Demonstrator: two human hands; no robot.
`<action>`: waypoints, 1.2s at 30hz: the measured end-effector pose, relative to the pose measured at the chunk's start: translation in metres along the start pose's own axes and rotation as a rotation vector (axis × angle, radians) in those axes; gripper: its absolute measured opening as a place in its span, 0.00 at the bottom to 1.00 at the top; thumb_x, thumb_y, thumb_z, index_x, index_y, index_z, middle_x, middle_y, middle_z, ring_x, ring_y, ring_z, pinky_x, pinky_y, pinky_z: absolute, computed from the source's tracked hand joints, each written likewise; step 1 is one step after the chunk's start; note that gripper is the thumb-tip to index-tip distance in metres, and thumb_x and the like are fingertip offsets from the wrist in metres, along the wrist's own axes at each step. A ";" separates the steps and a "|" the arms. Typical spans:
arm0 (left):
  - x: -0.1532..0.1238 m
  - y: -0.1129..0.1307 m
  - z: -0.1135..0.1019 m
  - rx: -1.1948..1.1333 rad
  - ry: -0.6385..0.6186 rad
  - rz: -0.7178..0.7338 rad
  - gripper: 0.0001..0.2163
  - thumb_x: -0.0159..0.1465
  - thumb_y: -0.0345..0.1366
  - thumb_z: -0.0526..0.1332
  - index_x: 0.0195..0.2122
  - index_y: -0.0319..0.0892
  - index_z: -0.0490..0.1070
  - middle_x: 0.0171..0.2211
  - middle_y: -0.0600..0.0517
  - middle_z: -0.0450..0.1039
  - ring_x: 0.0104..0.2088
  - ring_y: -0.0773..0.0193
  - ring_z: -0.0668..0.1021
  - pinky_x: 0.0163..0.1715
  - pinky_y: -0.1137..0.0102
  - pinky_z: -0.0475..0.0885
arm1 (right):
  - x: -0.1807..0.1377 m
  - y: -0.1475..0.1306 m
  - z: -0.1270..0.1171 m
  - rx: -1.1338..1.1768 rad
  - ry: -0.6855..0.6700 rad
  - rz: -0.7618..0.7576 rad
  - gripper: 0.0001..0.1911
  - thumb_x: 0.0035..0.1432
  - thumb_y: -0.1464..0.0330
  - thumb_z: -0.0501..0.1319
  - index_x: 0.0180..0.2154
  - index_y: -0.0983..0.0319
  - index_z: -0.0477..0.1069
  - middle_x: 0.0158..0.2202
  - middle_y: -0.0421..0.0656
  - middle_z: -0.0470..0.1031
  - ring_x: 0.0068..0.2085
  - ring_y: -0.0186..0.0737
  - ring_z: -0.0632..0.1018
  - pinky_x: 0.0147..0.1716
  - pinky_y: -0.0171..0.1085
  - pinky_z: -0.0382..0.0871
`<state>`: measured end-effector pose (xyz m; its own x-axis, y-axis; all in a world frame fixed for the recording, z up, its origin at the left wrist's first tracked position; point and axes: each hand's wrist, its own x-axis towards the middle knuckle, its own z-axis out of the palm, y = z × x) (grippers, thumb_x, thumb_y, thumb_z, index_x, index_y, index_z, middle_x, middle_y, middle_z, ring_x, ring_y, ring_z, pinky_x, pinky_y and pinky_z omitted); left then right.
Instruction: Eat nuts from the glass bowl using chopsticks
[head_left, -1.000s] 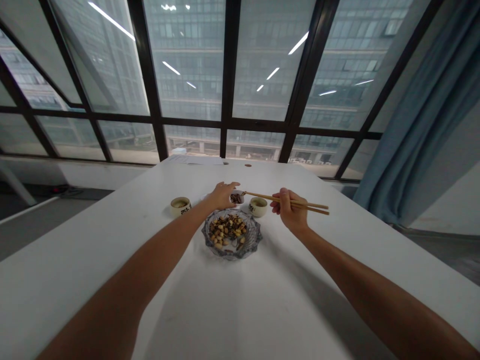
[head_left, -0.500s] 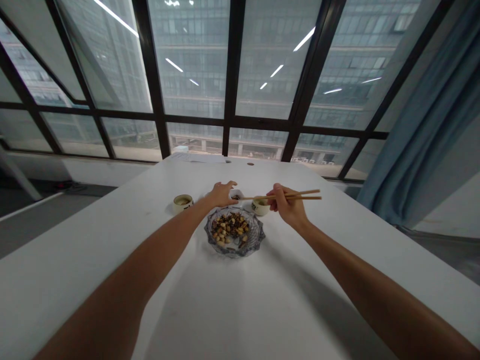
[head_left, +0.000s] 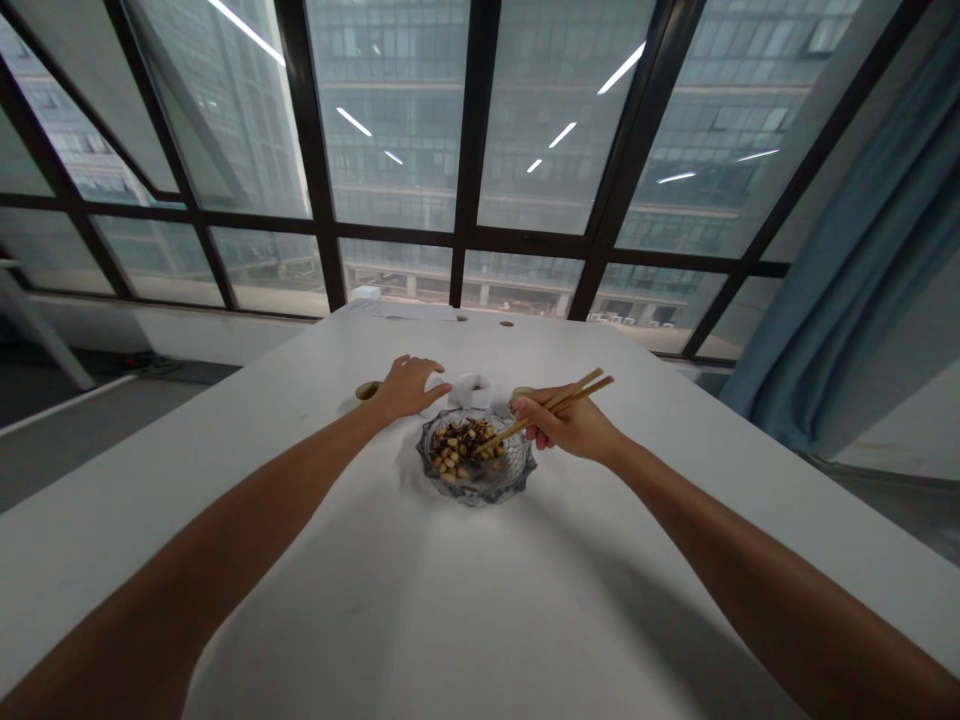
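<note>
Wooden chopsticks are gripped in my right hand, which is over the right rim of a clear glass bowl. Their tips reach down into a mix of pale nuts and dark pieces in that bowl. My left hand hovers open with its fingers apart, just beyond the bowl's left side and near a small white dish. A small cup at the far left is partly covered by the left hand. Another small cup is mostly hidden behind the right hand.
All of it stands on a white table. Papers lie at the far edge, close to two round holes in the tabletop. Dark-framed windows rise behind, and a blue curtain hangs at the right.
The chopstick tips have come from above the small dish down into the glass bowl as my right hand lowered. My left hand has drawn back to the left, uncovering the white dish.
</note>
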<state>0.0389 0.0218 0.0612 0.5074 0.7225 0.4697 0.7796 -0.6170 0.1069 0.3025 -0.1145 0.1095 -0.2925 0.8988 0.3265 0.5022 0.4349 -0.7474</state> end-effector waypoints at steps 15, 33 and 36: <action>-0.062 -0.044 -0.005 0.037 0.342 -0.127 0.14 0.66 0.46 0.58 0.46 0.44 0.75 0.52 0.44 0.78 0.55 0.50 0.76 0.57 0.54 0.67 | -0.027 -0.018 0.001 0.046 0.009 0.097 0.35 0.54 0.36 0.58 0.24 0.63 0.72 0.16 0.41 0.72 0.14 0.31 0.70 0.12 0.30 0.63; -0.080 -0.054 0.013 -0.100 0.359 -0.400 0.26 0.61 0.52 0.65 0.57 0.45 0.65 0.56 0.42 0.72 0.56 0.47 0.74 0.55 0.55 0.71 | -0.004 0.029 0.028 0.475 0.578 0.100 0.33 0.50 0.36 0.62 0.25 0.62 0.72 0.16 0.42 0.72 0.13 0.34 0.70 0.11 0.34 0.63; -0.081 -0.055 0.017 -0.128 0.340 -0.445 0.28 0.60 0.53 0.65 0.58 0.46 0.64 0.56 0.42 0.72 0.56 0.48 0.75 0.55 0.55 0.72 | -0.008 0.043 0.039 0.564 0.626 0.140 0.33 0.50 0.37 0.62 0.26 0.61 0.71 0.17 0.42 0.73 0.14 0.35 0.70 0.12 0.34 0.63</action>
<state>-0.0389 0.0026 0.0025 -0.0224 0.7931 0.6087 0.8296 -0.3250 0.4540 0.2945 -0.1051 0.0524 0.3291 0.8789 0.3452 -0.0289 0.3748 -0.9267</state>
